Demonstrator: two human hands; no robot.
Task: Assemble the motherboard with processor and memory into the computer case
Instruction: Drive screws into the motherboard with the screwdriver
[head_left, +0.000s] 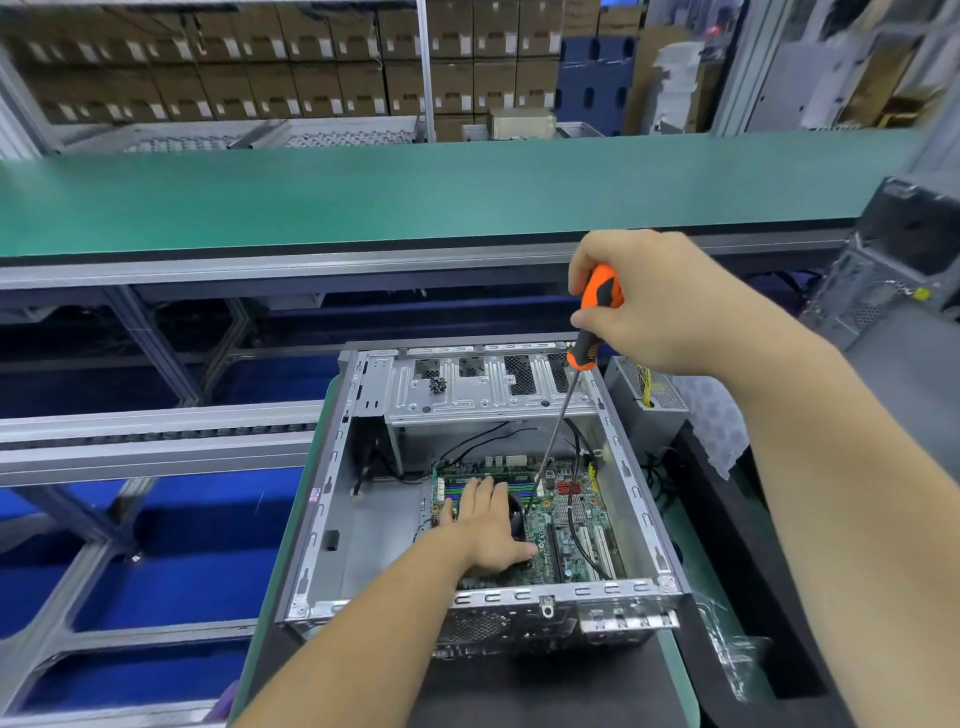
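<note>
The motherboard (566, 525) is already lying inside the open computer case (332, 525), the flat, spread left hand (488, 525) is pressing it down, and the right hand (660, 301) is gripping a screwdriver (592, 322) to fasten it, with screws seemingly left.

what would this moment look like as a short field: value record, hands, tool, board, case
left hand: flat on the motherboard, fingers straight, pressing it down
right hand: grip closed round the orange and black screwdriver handle
screwdriver: tilted, shaft running down, tip at the board beside the left hand
motherboard: lying inside the open computer case
case: on its side on the bench, drive cage at the far end
</note>
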